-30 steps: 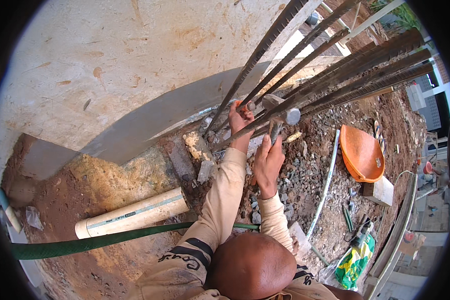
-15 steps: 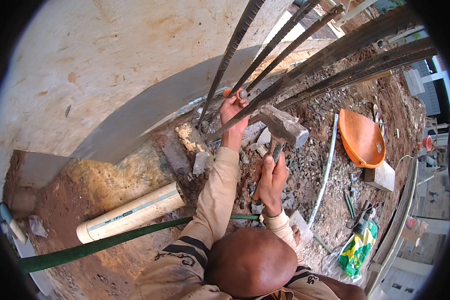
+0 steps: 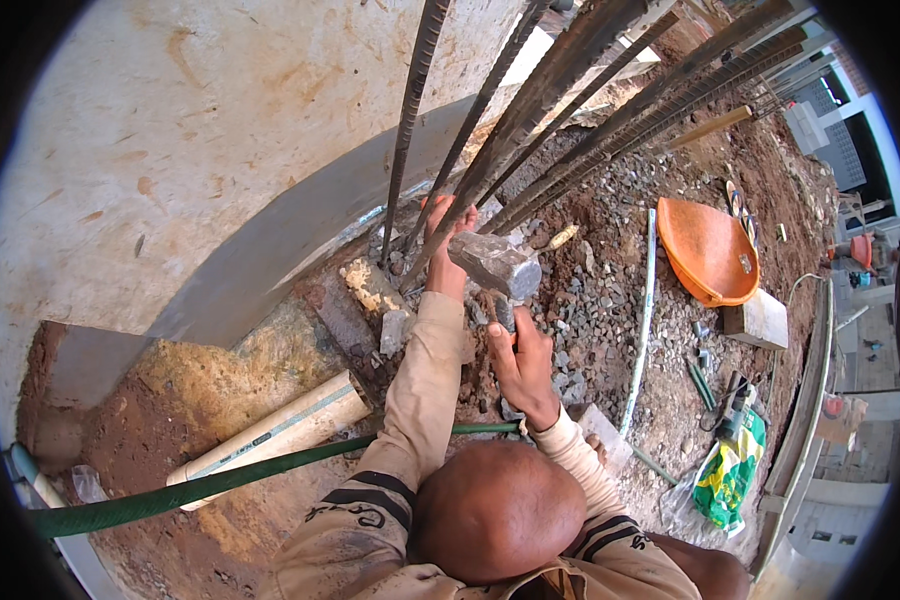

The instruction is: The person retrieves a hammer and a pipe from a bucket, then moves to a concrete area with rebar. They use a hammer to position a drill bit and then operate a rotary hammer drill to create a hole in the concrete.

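My right hand (image 3: pixel 526 368) is wrapped round the short handle of a sledgehammer (image 3: pixel 494 266), whose worn grey metal head is raised beside my left hand (image 3: pixel 446 274). My left arm stretches farther out, and that hand is closed low among upright ribbed steel bars (image 3: pixel 407 130). The bars and the hammer head cover much of its fingers. The chisel with an orange collar that it grips is almost wholly hidden now; its round metal end shows only in the earlier view. Broken concrete (image 3: pixel 368 281) lies just left of my left hand.
A pale wall (image 3: pixel 220 130) rises at the far left. A cream pipe (image 3: pixel 280 430) and a green hose (image 3: pixel 220 483) lie to the near left. Rubble (image 3: pixel 590 300), a white pipe (image 3: pixel 644 320), an orange basin (image 3: pixel 705 250), a block (image 3: pixel 758 320) and a green-yellow bag (image 3: pixel 725 480) are on the right.
The hammer head has moved left and slightly down, closer to my left hand. The bars have shifted left in view and now hide the chisel's orange collar and metal end.
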The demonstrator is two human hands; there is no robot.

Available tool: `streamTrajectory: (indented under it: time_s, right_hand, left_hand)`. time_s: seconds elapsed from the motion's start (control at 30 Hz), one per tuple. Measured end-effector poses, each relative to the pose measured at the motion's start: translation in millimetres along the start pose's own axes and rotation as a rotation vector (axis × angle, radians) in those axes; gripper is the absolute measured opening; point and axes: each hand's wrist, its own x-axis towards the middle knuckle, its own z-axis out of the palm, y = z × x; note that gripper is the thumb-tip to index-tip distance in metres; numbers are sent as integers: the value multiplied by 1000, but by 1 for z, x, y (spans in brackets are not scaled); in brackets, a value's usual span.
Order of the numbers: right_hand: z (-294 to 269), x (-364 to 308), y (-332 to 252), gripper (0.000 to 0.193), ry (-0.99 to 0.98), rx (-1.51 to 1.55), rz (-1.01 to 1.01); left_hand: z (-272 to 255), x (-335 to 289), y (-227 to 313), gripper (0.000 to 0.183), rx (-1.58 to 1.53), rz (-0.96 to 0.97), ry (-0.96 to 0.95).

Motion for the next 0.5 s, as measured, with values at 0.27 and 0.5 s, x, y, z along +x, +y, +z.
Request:
streamTrajectory:
  time_s: [0.27, 0.5]
  right_hand:
    - [-68, 7, 4, 37, -201, -135, 5]
    - [-177, 13, -45, 40, -663, -459, -4]
  left_hand:
    - [7, -33, -47, 17, 797, -82, 134]
    - [-27, 32, -1, 25, 1070, 167, 106]
